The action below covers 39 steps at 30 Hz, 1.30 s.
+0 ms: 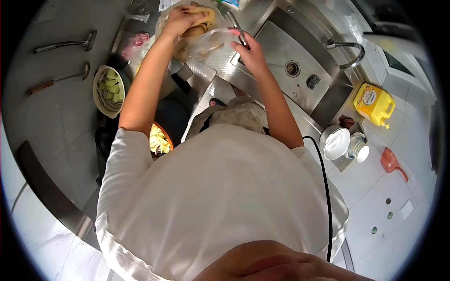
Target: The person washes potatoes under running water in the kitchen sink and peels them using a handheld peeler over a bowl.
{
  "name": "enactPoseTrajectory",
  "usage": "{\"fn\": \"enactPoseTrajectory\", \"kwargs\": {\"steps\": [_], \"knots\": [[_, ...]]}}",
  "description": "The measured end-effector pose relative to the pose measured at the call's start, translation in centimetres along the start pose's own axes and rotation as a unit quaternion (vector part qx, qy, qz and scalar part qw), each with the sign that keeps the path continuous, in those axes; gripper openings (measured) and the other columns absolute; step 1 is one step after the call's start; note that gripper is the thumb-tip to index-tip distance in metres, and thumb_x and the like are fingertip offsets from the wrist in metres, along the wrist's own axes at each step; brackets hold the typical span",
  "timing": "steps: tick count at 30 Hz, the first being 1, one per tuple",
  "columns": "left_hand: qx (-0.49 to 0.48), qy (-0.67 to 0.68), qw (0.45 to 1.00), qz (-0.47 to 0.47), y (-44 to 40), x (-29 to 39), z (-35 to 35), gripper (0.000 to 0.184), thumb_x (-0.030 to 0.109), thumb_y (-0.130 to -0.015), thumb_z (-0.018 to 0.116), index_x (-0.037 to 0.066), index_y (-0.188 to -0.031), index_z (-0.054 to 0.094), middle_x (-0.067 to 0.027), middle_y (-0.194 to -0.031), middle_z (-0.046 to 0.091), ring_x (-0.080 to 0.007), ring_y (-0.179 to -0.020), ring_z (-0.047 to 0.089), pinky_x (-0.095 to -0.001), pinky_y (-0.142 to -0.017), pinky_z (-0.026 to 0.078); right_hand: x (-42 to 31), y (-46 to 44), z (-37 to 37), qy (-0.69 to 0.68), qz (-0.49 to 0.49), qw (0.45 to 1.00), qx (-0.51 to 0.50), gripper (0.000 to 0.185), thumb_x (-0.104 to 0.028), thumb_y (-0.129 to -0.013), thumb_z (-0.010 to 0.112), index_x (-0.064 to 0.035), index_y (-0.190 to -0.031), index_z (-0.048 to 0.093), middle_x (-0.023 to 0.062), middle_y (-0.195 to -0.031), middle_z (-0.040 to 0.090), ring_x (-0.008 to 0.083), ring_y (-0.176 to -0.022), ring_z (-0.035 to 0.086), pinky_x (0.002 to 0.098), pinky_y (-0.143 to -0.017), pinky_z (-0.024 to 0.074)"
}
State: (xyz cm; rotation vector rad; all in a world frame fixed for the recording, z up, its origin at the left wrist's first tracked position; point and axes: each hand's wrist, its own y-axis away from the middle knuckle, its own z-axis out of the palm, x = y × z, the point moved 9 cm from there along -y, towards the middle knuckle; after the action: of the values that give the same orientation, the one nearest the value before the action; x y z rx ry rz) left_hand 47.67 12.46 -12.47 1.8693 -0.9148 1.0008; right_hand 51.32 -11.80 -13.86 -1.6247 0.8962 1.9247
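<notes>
**Left hand (181, 20) on the yellow piece (206, 15), right hand (251, 51) on the tool (242, 39)!**

And it's the steel sink (276, 47) that fills the right flank, opening just beyond the right hand, its tap (350, 45) well out to that hand's right. Next in size, the clear bag (216, 36), spread under the left hand and across to the right fingertips; whether they pinch its edge, I can't tell. Yellow jug (375, 100)? Far right of the right hand, past the sink. Over to the left we go: the pale basket (97, 91) sits left of the left forearm with green chunks (112, 86) inside, and the orange-rimmed bowl (166, 133), partly behind that arm, is nearer the body than either grip, yellow slices (158, 142) in it. Now the close work! Left fingers curl over the yellow piece, right on top of the bag. Right fingers wrap the tool's dark handle, its silver end slanting away from the body toward the left hand. And smallest of all, the scrubber (313, 82), in the sink to the right of the right hand.
</notes>
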Motion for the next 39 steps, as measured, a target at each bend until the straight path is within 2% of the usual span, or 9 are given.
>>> {"fn": "enactPoseTrajectory", "kwargs": {"steps": [4,7,9,11,19,23,30,35,39], "knots": [[0.049,0.237,0.968,-0.067,4.4,8.3,-0.6,0.033,0.023,-0.101,0.062,0.003,-0.126,0.055,-0.007,-0.079,0.066,-0.0095,-0.035,0.041,-0.0263,-0.03,0.028,0.8,3.3,-5.7,0.062,0.019,0.991,0.117,0.035,-0.015,-0.093,0.072,-0.0137,-0.129,0.071,-0.0107,-0.072,0.042,0.0031,-0.065,0.039,0.0224,-0.059,0.0331],[-0.018,0.329,0.944,-0.025,5.3,11.6,2.8,0.034,0.023,-0.101,0.064,0.004,-0.129,0.06,-0.0086,-0.091,0.071,-0.0143,-0.055,0.061,-0.0254,-0.038,0.043,6.7,5.2,-13.3,0.107,0.0,0.981,0.16,0.032,-0.014,-0.096,0.068,-0.0107,-0.127,0.072,-0.0053,-0.085,0.063,0.0057,-0.077,0.055,0.0233,-0.071,0.0439],[-0.055,0.412,0.906,-0.079,5.8,12.1,7.8,0.038,0.023,-0.101,0.065,0.004,-0.133,0.059,-0.0105,-0.108,0.07,-0.0175,-0.088,0.069,-0.0267,-0.063,0.057,7.5,8.4,-18.4,0.145,0.008,0.969,0.2,0.028,-0.011,-0.098,0.063,-0.0035,-0.124,0.072,0.0027,-0.11,0.078,0.0108,-0.103,0.069,0.025,-0.095,0.0493],[-0.144,0.391,0.907,-0.062,4.8,9.8,12.8,0.045,0.031,-0.098,0.071,0.002,-0.13,0.06,-0.0142,-0.127,0.067,-0.0277,-0.113,0.069,-0.0427,-0.095,0.063,8.3,11.8,-23.9,0.143,0.02,0.955,0.26,0.027,-0.016,-0.096,0.066,-0.0062,-0.121,0.074,0.0029,-0.101,0.076,0.0108,-0.091,0.066,0.0267,-0.086,0.0499],[-0.29,0.255,0.878,-0.284,8.6,0.7,39.2,0.034,0.041,-0.103,0.059,0.017,-0.128,0.061,-0.0074,-0.106,0.074,-0.0101,-0.078,0.064,-0.0231,-0.061,0.053,7.8,8.3,-41.6,0.2,-0.01,0.909,0.364,0.033,-0.023,-0.095,0.067,-0.0083,-0.123,0.073,0.0058,-0.091,0.075,0.013,-0.081,0.065,0.0318,-0.077,0.0523],[-0.305,0.283,0.827,-0.378,9.4,1.1,47.4,0.041,0.043,-0.099,0.05,0.015,-0.125,0.064,-0.0093,-0.117,0.073,-0.0183,-0.098,0.065,-0.0375,-0.088,0.054,8.5,1.7,-42.9,0.228,0.012,0.934,0.274,0.039,-0.026,-0.095,0.069,-0.007,-0.13,0.069,0.0047,-0.094,0.074,0.0113,-0.08,0.061,0.0308,-0.075,0.0507],[-0.313,0.385,0.786,-0.369,4.4,2.3,54.3,0.062,0.049,-0.101,0.03,0.004,-0.138,0.054,-0.0154,-0.125,0.067,-0.03,-0.107,0.062,-0.0468,-0.096,0.051,11.5,0.2,-41.8,0.136,-0.034,0.979,0.147,0.036,-0.013,-0.098,0.067,-0.0043,-0.134,0.067,0.0003,-0.106,0.073,0.0095,-0.101,0.063,0.0274,-0.091,0.05],[-0.261,0.414,0.804,-0.338,0.8,1.3,54.5,0.04,0.039,-0.094,0.075,0.01,-0.116,0.058,-0.0091,-0.108,0.066,-0.0218,-0.098,0.065,-0.0322,-0.08,0.055,11.5,4.5,-43.1,0.011,-0.076,0.979,0.191,0.037,-0.016,-0.1,0.067,-0.0121,-0.137,0.068,-0.009,-0.086,0.06,0.005,-0.077,0.048,0.0237,-0.069,0.0443],[-0.26,0.363,0.829,-0.337,-1.5,-0.7,54.6,0.036,0.03,-0.091,0.078,0.012,-0.116,0.06,-0.0065,-0.106,0.066,-0.0181,-0.096,0.066,-0.0312,-0.079,0.058,15.1,9.3,-43.8,-0.013,0.022,0.974,0.225,0.035,-0.012,-0.1,0.064,-0.0137,-0.135,0.07,-0.0113,-0.083,0.053,0.0029,-0.071,0.042,0.0216,-0.063,0.038]]}}
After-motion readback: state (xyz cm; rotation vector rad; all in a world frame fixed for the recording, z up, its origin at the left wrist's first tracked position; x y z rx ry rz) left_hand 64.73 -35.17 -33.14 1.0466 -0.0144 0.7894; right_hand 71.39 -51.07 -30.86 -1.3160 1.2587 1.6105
